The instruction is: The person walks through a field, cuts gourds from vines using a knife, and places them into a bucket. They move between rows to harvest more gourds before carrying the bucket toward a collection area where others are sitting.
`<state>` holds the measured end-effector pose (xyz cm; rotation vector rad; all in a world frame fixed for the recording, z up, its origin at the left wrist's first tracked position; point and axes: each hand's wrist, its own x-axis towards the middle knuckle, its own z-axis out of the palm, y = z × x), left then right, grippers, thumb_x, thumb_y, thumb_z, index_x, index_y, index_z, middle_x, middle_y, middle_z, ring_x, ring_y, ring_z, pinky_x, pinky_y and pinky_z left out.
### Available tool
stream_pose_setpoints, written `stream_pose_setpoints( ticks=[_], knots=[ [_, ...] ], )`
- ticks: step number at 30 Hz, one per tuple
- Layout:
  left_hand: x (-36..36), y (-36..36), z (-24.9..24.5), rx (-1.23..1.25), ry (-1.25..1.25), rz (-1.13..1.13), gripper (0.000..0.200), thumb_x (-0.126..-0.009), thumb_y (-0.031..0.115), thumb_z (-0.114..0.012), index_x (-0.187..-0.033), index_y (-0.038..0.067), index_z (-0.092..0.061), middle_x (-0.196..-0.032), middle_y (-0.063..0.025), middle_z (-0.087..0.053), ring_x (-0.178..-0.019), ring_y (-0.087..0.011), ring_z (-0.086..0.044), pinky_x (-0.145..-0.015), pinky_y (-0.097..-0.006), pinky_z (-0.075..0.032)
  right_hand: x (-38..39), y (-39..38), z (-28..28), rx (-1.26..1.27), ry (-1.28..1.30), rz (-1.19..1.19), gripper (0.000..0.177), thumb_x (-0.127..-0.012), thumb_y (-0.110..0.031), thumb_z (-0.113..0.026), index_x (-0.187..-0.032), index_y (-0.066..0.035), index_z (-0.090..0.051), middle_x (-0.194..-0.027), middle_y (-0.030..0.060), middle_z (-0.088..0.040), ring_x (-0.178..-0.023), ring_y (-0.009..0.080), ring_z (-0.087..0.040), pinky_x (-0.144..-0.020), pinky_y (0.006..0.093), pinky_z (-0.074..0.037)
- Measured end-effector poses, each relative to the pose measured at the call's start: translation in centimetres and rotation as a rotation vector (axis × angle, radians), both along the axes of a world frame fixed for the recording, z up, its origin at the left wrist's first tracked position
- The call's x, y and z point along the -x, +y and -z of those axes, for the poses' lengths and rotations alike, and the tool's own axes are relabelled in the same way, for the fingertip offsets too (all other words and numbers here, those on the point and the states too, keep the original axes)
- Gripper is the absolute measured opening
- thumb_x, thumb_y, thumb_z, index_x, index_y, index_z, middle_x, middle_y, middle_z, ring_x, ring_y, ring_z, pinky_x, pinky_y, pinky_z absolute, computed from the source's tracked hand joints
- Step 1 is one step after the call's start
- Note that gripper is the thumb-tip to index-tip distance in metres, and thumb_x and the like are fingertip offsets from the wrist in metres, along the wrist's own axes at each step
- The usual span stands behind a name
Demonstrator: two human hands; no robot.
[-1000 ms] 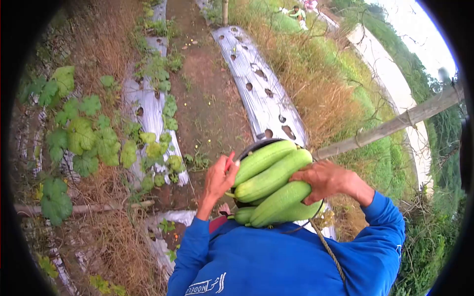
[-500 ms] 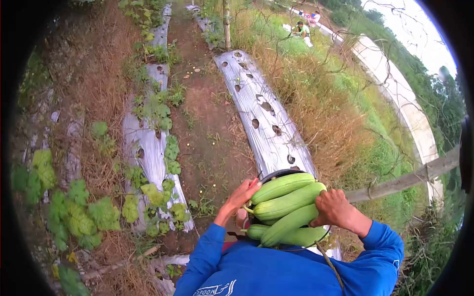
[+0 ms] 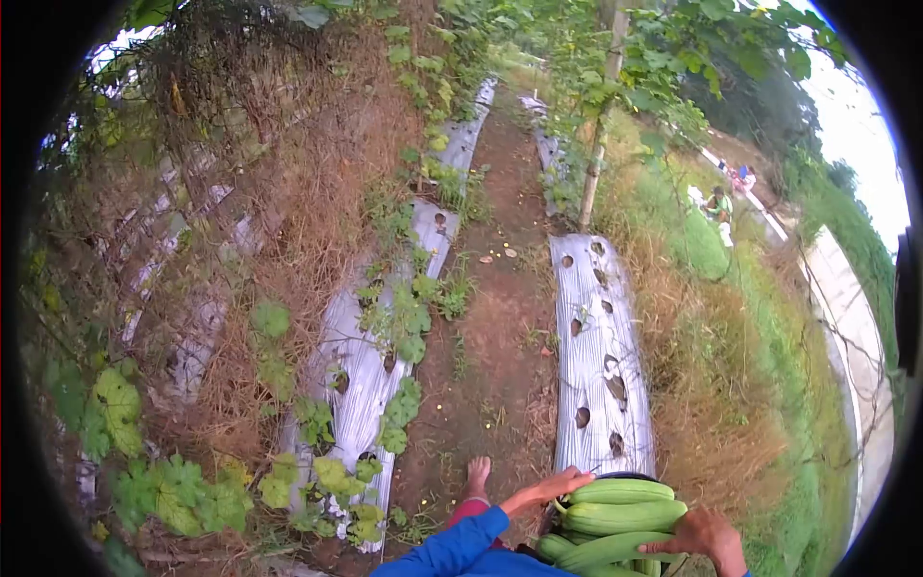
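Head view: the gourds (image 3: 620,517), piled in a dark container (image 3: 623,475) before the body, are being steadied, likely against rolling, by the left hand (image 3: 553,486), fingers outstretched, and the right hand (image 3: 709,535), spread flat on top.

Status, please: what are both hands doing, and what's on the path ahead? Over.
Left hand flat against the green gourds, right hand resting on top. Gourds stacked in a dark container. Dirt path ahead, weeds along its edge.
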<state>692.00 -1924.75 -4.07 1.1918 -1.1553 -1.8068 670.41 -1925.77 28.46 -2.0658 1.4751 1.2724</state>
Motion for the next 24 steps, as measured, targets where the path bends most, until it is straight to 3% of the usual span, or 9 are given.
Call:
stream_pose_setpoints(
  ticks=[1, 4, 6, 8, 9, 13, 16, 20, 24],
  knots=[
    [-0.5, -2.9, 1.7, 0.059, -0.015, 0.013, 0.067, -0.095, 0.061, -0.046, -0.115, -0.003, -0.054, -0.104, -0.009, -0.054, -0.095, -0.0159, -0.05, -0.082, -0.0312, -0.04, -0.4, -2.4, 1.0, -0.027, -0.053, 0.007, 0.109, -0.059, -0.096, -0.049, -0.117, -0.005, -0.066, -0.105, 0.0258, -0.068, -0.105, 0.0409, -0.064, -0.093, 0.0455, -0.05],
    [-4.9, -10.4, 0.8, 0.041, -0.016, 0.022, 0.068, -0.093, 0.062, -0.047, -0.112, -0.003, -0.055, -0.102, -0.0073, -0.054, -0.09, -0.0142, -0.048, -0.078, -0.0306, -0.039, -3.7, -9.2, 2.4, -0.022, 0.005, 0.122, 0.109, -0.06, -0.094, -0.051, -0.121, -0.005, -0.064, -0.106, 0.0267, -0.067, -0.106, 0.0399, -0.064, -0.094, 0.045, -0.05],
    [-8.5, -15.7, -1.3, 0.147, 0.1, 0.141, 0.071, -0.092, 0.063, -0.049, -0.114, -0.004, -0.054, -0.102, -0.0073, -0.054, -0.092, -0.0151, -0.048, -0.08, -0.0322, -0.039, -7.0, -12.3, 1.6, 0.061, -0.091, 0.094, 0.103, -0.062, -0.092, -0.052, -0.113, -0.004, -0.068, -0.103, 0.0247, -0.069, -0.104, 0.0367, -0.066, -0.092, 0.044, -0.051],
    [-11.7, -20.2, -3.1, 0.101, -0.037, 0.032, 0.073, -0.091, 0.063, -0.049, -0.118, -0.005, -0.053, -0.109, -0.0092, -0.054, -0.101, -0.0173, -0.049, -0.089, -0.0337, -0.039, -10.4, -16.4, -0.1, 0.066, -0.154, 0.128, 0.097, -0.064, -0.09, -0.054, -0.103, -0.003, -0.071, -0.098, 0.0215, -0.07, -0.097, 0.0348, -0.067, -0.088, 0.0438, -0.051],
    [-14.4, -21.6, -7.1, 0.08, 0.008, 0.087, 0.079, -0.09, 0.066, -0.05, -0.121, -0.007, -0.049, -0.113, -0.0125, -0.055, -0.106, -0.0189, -0.049, -0.091, -0.0331, -0.037, -11.1, -18.7, 0.1, 0.045, -0.134, 0.14, 0.092, -0.064, -0.088, -0.056, -0.093, -0.003, -0.073, -0.092, 0.0199, -0.07, -0.091, 0.0357, -0.067, -0.084, 0.0441, -0.051],
    [-20.0, -29.5, -9.8, 0.156, -0.062, 0.018, 0.082, -0.089, 0.068, -0.05, -0.123, -0.006, -0.047, -0.116, -0.014, -0.053, -0.11, -0.0205, -0.049, -0.094, -0.0325, -0.036, -15.5, -25.5, -2.7, 0.146, -0.3, 0.137, 0.088, -0.066, -0.086, -0.057, -0.084, -0.002, -0.072, -0.083, 0.0209, -0.069, -0.083, 0.0357, -0.067, -0.08, 0.043, -0.051],
    [-24.2, -34.2, -10.8, 0.194, -0.108, -0.04, 0.08, -0.089, 0.067, -0.05, -0.121, -0.006, -0.047, -0.111, -0.013, -0.054, -0.106, -0.0196, -0.049, -0.092, -0.0321, -0.037, -18.8, -31.6, -3.4, 0.151, -0.28, 0.089, 0.086, -0.067, -0.085, -0.057, -0.085, -0.002, -0.072, -0.083, 0.0208, -0.069, -0.083, 0.0359, -0.067, -0.08, 0.0425, -0.052],
    [-29.9, -41.5, -8.6, 0.124, -0.053, -0.101, 0.075, -0.089, 0.067, -0.049, -0.12, -0.002, -0.048, -0.107, -0.0103, -0.053, -0.104, -0.0182, -0.048, -0.092, -0.0332, -0.037, -24.7, -40.9, -2.9, 0.135, -0.337, 0.002, 0.081, -0.071, -0.082, -0.057, -0.088, -0.004, -0.073, -0.089, 0.0208, -0.069, -0.086, 0.0357, -0.066, -0.079, 0.0439, -0.051],
    [-36.4, -50.8, -1.4, 0.15, 0.077, -0.121, 0.071, -0.089, 0.067, -0.05, -0.117, 0.002, -0.05, -0.107, -0.0069, -0.052, -0.099, -0.0158, -0.047, -0.085, -0.0332, -0.038, -32.0, -52.0, 0.6, 0.035, -0.275, -0.047, 0.079, -0.072, -0.081, -0.056, -0.092, -0.007, -0.073, -0.092, 0.0196, -0.07, -0.087, 0.0355, -0.066, -0.079, 0.0444, -0.051]
  ],
)
